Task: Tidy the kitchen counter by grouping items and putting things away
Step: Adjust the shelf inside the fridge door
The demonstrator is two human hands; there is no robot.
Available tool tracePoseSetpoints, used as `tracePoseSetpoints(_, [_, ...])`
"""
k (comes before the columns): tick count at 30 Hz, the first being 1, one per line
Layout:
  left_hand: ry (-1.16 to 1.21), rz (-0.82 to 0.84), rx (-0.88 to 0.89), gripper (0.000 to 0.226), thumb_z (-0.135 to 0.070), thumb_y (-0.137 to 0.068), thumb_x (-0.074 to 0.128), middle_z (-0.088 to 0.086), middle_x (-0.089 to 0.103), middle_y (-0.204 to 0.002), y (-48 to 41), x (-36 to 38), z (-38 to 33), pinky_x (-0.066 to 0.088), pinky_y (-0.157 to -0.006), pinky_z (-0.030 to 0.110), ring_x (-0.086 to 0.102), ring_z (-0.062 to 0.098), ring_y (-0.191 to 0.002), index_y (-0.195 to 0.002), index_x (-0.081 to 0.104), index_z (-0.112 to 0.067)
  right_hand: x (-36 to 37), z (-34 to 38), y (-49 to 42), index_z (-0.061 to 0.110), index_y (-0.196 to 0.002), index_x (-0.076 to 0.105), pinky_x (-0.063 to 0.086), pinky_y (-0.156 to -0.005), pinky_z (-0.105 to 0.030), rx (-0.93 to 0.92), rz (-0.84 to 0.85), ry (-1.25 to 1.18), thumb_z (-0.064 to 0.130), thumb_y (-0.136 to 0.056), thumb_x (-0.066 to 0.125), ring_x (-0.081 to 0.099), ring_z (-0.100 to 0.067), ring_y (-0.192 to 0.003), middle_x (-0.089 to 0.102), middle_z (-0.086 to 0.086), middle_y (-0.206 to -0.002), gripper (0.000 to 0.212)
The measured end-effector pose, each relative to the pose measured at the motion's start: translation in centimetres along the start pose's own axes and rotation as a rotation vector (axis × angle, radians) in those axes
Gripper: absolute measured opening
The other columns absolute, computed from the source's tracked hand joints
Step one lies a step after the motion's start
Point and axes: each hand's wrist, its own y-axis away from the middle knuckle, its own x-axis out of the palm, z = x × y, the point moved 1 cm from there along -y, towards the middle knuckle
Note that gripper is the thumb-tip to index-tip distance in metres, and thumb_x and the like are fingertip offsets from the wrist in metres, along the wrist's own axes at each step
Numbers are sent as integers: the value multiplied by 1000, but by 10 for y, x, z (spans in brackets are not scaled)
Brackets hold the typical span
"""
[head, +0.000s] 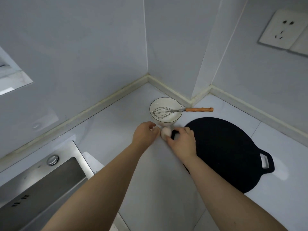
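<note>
Egg (165,133) on white counter (116,130), just in front of the bowl (166,120), between the two hands. Its long axis runs roughly near-to-far in the head view; which end is the blunt one cannot be told. Its right side is covered by fingers.

Right hand (182,140): thumb and forefinger curl against the egg's right side and pinch it. A dark patch shows in the gap between them; unclear whether that is shadow or the edge of the black cutting board (225,147).

Left hand (145,134): fingers curled downward, just left of the egg. A small pale sliver shows under the fingertips. Whether it holds anything cannot be told.

Whisk (162,112): wire head lies inside the bowl, shaft crosses the rim, orange handle points right, towards the wall.

Cutting board lies flat, handle hole at near right; the right forearm hides part of its left edge. Steel sink (50,185) is cut off at lower left. Wall socket (283,30) is cut off at upper right.
</note>
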Motion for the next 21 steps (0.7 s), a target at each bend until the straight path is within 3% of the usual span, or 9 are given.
tracePoseSetpoints(7, [-124,-57,216,31,-16,-87,55,6,61,-113,37,-13,-23,42,-85,28,56,23,-106,-117,63,-14,-32,6,24,13,-120,60,44,-92,-34,-30,-34,-13,45,-80,64,45,-19,-108,54,-5,-115,51])
tracePoseSetpoints(13, [-254,-127,508,45,-16,-87,55,9,50,-135,81,-23,-48,40,-101,38,42,27,-127,-131,53,-8,-79,9,59,11,-132,50,37,-101,-31,-182,-111,147,37,-87,59,41,-22,-121,48,-7,-133,52])
tracePoseSetpoints(17, [-399,-190,633,55,-28,-90,52,14,34,-149,116,-24,-61,30,-111,47,29,33,-139,-141,41,-11,-116,13,95,12,-144,34,17,-117,-39,-207,-154,304,42,-91,52,21,-25,-142,26,-10,-153,64])
tracePoseSetpoints(21, [-553,-203,657,63,-42,-96,39,8,9,-159,162,-22,-79,16,-115,48,4,27,-147,-151,16,-21,-149,10,143,16,-150,20,7,-118,-47,-159,-218,447,47,-93,43,5,-27,-146,8,-10,-159,69])
